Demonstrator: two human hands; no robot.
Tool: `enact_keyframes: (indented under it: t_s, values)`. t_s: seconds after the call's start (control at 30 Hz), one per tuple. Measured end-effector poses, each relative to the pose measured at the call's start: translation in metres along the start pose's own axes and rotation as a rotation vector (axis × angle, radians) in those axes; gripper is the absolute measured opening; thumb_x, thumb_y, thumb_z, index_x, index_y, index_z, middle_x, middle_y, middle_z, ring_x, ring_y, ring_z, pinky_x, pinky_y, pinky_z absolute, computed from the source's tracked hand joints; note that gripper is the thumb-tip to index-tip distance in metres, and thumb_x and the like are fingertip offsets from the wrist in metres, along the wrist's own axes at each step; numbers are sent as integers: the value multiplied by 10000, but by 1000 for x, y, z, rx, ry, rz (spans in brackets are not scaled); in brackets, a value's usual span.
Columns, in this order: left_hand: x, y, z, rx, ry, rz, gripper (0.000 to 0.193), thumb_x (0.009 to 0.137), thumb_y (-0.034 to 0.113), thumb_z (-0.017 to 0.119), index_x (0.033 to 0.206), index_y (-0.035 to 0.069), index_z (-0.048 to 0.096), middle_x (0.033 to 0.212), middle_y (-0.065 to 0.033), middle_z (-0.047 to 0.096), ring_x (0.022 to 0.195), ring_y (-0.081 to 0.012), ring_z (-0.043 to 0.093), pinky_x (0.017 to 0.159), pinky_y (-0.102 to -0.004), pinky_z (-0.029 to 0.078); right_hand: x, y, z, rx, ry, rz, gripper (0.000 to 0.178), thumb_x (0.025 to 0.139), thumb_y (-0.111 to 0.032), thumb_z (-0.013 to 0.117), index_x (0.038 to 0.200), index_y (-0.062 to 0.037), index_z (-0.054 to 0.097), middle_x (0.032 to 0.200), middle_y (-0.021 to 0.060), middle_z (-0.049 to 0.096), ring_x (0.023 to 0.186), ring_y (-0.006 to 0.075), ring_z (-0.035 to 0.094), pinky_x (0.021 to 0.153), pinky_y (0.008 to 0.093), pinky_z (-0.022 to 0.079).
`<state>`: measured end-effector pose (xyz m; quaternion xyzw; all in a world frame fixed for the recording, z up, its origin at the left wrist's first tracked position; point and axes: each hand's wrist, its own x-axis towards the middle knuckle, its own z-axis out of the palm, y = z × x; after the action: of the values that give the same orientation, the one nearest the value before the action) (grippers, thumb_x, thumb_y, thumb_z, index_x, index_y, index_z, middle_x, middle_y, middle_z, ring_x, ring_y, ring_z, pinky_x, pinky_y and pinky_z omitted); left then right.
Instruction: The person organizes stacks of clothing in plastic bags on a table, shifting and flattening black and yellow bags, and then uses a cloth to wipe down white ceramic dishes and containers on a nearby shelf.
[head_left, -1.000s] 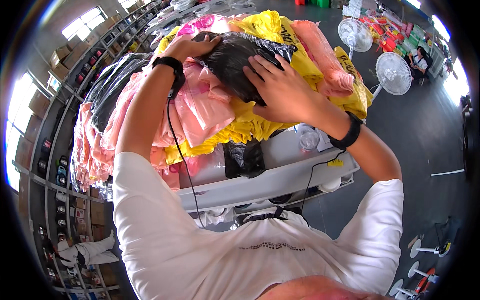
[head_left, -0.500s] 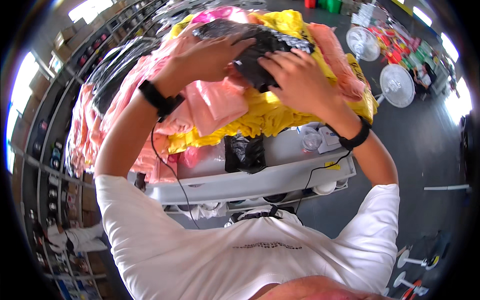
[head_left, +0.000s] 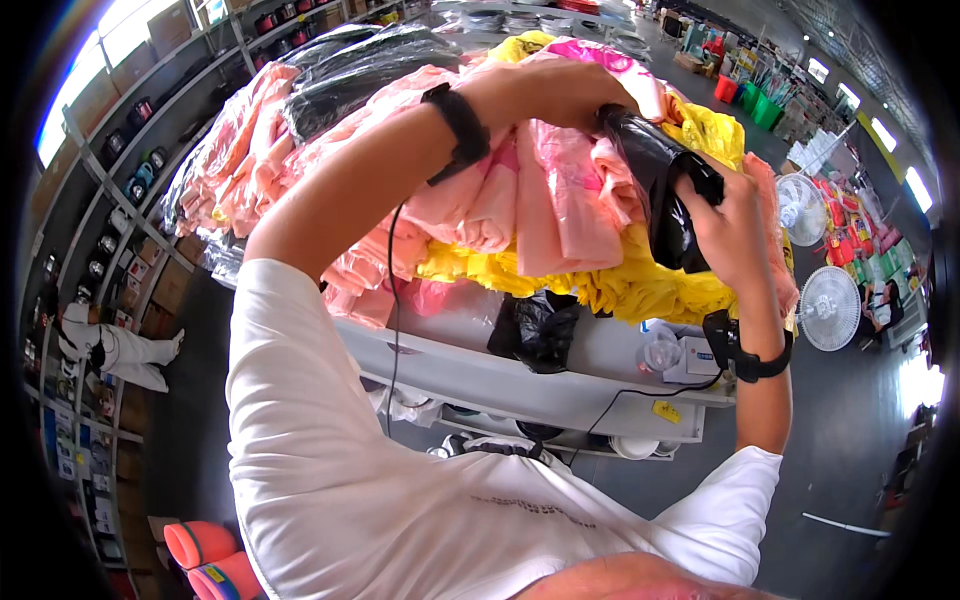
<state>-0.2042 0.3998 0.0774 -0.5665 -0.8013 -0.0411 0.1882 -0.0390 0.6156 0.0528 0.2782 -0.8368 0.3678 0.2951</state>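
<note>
A folded black plastic bag (head_left: pixel 655 190) stretches between my two hands above the right part of a heap of bags. At its far end, my left hand (head_left: pixel 590 95) is closed on it, with the fingertips partly hidden. My right hand (head_left: pixel 728 220) grips its right side, thumb over the front and the other fingers bent around the upper edge. Below lie pink plastic bags (head_left: pixel 570 195) in folded stacks and yellow plastic bags (head_left: pixel 540 268). More black bags (head_left: pixel 365 80) lie flat at the heap's far left.
The heap rests on a grey table (head_left: pixel 630 345) with a crumpled black bag (head_left: pixel 535 325) and a clear round container (head_left: pixel 660 350). Dark cords run from my wristbands. Shelving stands left, with a person (head_left: pixel 115 345) beside it; white fans (head_left: pixel 828 308) stand right.
The black bag has gone from lying flat on the heap to being held up and tilted, farther right. My left hand reached across to the right; the view shifted too.
</note>
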Motion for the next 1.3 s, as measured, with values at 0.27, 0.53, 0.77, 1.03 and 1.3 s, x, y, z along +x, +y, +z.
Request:
enact_keyframes:
  t_s: [0.27,0.53,0.77,1.03,1.3]
  values:
    - [-40,-11,-71,509,-115,225,380,853,66,628,1216,175,660,1293,-62,605,1105,-283,614,951,-400,492,8,-64,56,-165,6,-136,415,902,-329,663,1095,39,668,903,244,683,831,368,688,730,397,537]
    - [-141,-94,-137,393,135,-56,434,801,109,652,1225,190,609,1302,-56,572,1223,-244,506,1023,-410,420,67,-101,164,80,-299,-193,790,913,-395,630,1506,-19,266,1401,287,469,1286,394,489,1084,419,367]
    - [-254,-147,-89,-264,-221,-948,509,968,72,498,1460,106,371,962,-127,664,880,-184,615,816,-385,511,70,-103,251,-221,-288,-251,785,859,-497,634,1466,-73,375,1461,266,409,1354,411,405,1097,521,348]
    - [-280,-101,-83,-971,30,-1256,801,839,678,609,1277,10,542,1045,-77,652,900,-155,590,815,-276,479,68,-130,272,-108,-179,-285,653,840,-325,705,1394,-82,457,1393,254,489,1308,424,447,1070,455,402]
    - [-281,-64,-101,-931,43,-944,822,774,268,835,1406,-47,415,1339,-163,549,1200,-186,538,1036,-316,430,55,-149,200,206,-520,-390,484,851,-257,694,1240,2,567,1167,176,644,959,325,674,800,422,549]
